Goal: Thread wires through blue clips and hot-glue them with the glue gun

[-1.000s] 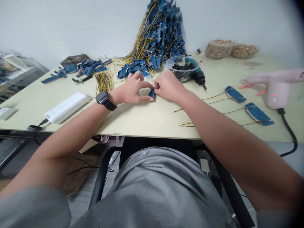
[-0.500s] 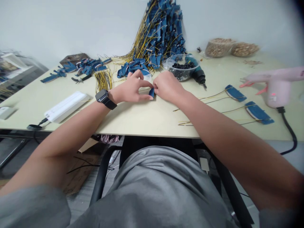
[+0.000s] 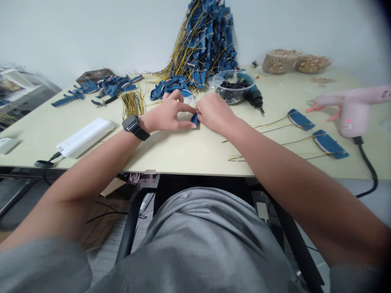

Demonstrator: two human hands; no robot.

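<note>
Almost nothing on the desk (image 3: 171, 156) has shifted over the past second; only the view has swung a touch, and both hands keep the same pose. That suggests a careful, steady moment in the work rather than a carrying move.

The tall heap of blue pieces and yellow wires (image 3: 210, 40) rises at the far edge, closing off the way forward. The pink glue gun (image 3: 356, 110) stands toward the right side, its nozzle facing the desk's middle. The white box (image 3: 85, 137) lies near the front left corner, so the left forearm has little spare room outward. From the hands to the near edge there is a good stretch for moving — the easiest way to draw back.

The left hand (image 3: 171, 114) grips the small blue piece (image 3: 194, 119) between thumb and forefinger, mid-desk. The right hand (image 3: 215, 112) is curled just against it; whether its fingertips pinch anything cannot be told. The clear bowl (image 3: 216, 81) sits just beyond. Two wired blue pieces (image 3: 301, 119) lie to the right — their thin wire ends (image 3: 235, 158) reach close to the right forearm and could snag.
</note>
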